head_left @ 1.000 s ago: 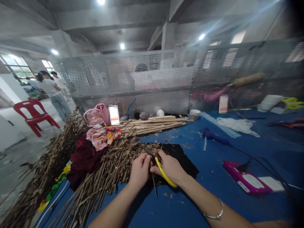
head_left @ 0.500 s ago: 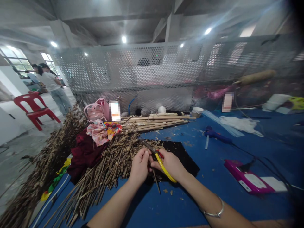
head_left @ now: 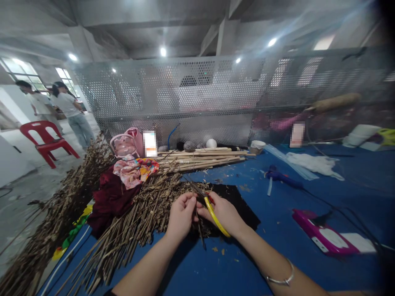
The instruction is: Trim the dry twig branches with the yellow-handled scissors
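Note:
Yellow-handled scissors are in my right hand, their dark blades pointing up and left, away from me. My left hand is closed on a thin dry stem, whose lower end slants down between the two hands. The fingertips of both hands are close together. Under them lies a black cloth strewn with plant bits. A heap of dried stalks with shrivelled leaves is spread just left of my left hand.
Peeled sticks lie behind the heap, near a pink bag and a maroon cloth. On the right are a blue glue gun with its cord, a magenta device and a white glove. Two people stand beyond a red chair.
The stem between my hands has shifted slightly, its lower end now further left. Both hands stay close together. In the background, one person has come into fuller view at left.

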Demonstrator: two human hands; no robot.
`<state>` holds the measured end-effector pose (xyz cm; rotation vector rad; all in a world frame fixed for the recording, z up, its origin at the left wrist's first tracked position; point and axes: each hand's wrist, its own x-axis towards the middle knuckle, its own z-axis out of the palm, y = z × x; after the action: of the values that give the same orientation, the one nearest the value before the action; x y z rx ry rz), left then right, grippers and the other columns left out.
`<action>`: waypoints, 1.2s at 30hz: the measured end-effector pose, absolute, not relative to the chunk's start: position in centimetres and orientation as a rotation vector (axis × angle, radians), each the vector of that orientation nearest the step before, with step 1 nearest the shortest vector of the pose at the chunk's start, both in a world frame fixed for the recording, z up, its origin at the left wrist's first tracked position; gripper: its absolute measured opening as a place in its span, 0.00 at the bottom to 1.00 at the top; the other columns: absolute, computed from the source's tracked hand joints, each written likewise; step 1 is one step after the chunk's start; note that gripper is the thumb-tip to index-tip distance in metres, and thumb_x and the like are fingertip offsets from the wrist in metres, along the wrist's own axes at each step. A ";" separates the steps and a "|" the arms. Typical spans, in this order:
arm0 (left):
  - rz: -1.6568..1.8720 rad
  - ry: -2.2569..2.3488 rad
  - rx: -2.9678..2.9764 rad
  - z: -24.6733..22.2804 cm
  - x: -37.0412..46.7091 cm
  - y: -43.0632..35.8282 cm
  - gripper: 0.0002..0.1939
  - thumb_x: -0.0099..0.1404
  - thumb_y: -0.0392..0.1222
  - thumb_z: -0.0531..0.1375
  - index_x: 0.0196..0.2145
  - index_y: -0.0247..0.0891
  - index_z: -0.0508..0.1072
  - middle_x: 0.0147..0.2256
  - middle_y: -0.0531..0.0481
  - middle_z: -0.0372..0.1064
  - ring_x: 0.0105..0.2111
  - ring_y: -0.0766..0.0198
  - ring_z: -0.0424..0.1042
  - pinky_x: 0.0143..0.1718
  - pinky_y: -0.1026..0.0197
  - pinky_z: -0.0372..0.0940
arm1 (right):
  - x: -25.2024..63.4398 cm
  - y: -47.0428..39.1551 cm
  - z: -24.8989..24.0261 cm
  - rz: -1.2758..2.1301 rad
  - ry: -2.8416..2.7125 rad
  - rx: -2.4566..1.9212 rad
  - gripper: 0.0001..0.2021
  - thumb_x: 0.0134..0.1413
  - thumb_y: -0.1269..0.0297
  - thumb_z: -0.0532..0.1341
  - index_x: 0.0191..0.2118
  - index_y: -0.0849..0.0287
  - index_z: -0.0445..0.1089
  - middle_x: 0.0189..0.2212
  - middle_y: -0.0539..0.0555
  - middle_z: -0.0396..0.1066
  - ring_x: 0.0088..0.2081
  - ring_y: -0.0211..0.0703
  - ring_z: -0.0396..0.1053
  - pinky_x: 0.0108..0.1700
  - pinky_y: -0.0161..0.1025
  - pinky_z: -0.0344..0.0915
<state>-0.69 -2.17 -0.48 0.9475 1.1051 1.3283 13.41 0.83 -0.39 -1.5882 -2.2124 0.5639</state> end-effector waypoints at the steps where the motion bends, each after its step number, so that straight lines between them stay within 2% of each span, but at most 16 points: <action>1: 1.324 1.113 0.932 -0.5 -0.7 -2.1 0.19 0.52 0.51 0.59 0.35 0.32 0.66 0.23 0.52 0.67 0.16 0.74 0.61 0.15 0.70 0.57 | 13.4 0.8 -0.3 0.576 -2.216 -1.581 0.25 0.42 0.45 0.59 0.42 0.58 0.60 0.29 0.53 0.69 0.31 0.45 0.67 0.27 0.33 0.50; 7: 1.291 1.106 0.916 -0.7 -0.5 -2.3 0.18 0.51 0.49 0.60 0.33 0.32 0.65 0.23 0.50 0.68 0.16 0.72 0.64 0.13 0.71 0.57 | 13.4 0.2 -0.2 0.656 -2.214 -1.478 0.22 0.41 0.52 0.62 0.40 0.58 0.59 0.35 0.55 0.67 0.35 0.44 0.67 0.31 0.33 0.55; 11: 1.298 1.089 0.947 -0.7 -0.4 -2.4 0.16 0.52 0.49 0.60 0.30 0.32 0.66 0.22 0.51 0.68 0.14 0.74 0.61 0.12 0.72 0.57 | 13.3 0.1 -0.4 0.625 -2.193 -1.399 0.22 0.40 0.52 0.63 0.39 0.58 0.58 0.34 0.54 0.67 0.36 0.44 0.66 0.34 0.35 0.56; 20: 1.303 1.157 0.905 -0.4 -0.7 -2.4 0.20 0.48 0.49 0.62 0.34 0.30 0.71 0.22 0.49 0.70 0.14 0.73 0.62 0.11 0.71 0.57 | 13.2 0.0 0.0 0.642 -2.164 -1.545 0.21 0.39 0.53 0.64 0.38 0.57 0.62 0.30 0.52 0.68 0.31 0.41 0.67 0.29 0.32 0.53; 29: 1.331 1.219 0.922 -0.6 -0.6 -2.5 0.16 0.50 0.47 0.61 0.33 0.30 0.70 0.22 0.49 0.70 0.17 0.72 0.65 0.13 0.71 0.60 | 13.2 0.7 -1.4 0.675 -2.141 -1.491 0.17 0.40 0.50 0.62 0.32 0.58 0.64 0.23 0.49 0.67 0.24 0.37 0.63 0.24 0.31 0.51; 33: 1.346 1.211 0.923 -0.7 -0.6 -2.4 0.16 0.51 0.46 0.61 0.34 0.30 0.71 0.23 0.49 0.70 0.18 0.71 0.66 0.15 0.71 0.62 | 13.2 0.9 -1.5 0.672 -2.159 -1.458 0.15 0.44 0.50 0.59 0.32 0.57 0.65 0.24 0.50 0.67 0.25 0.38 0.64 0.25 0.31 0.51; 36: 1.374 1.179 0.913 -0.8 -0.6 -2.3 0.17 0.51 0.47 0.61 0.35 0.30 0.71 0.23 0.48 0.71 0.18 0.71 0.66 0.18 0.70 0.63 | 13.4 1.0 -1.2 0.593 -2.198 -1.485 0.17 0.43 0.50 0.60 0.35 0.57 0.64 0.25 0.51 0.68 0.26 0.39 0.65 0.25 0.31 0.51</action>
<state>-0.61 -2.27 -0.83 0.9129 1.1785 1.3741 13.41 0.97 -1.23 -1.4848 -2.1985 0.5933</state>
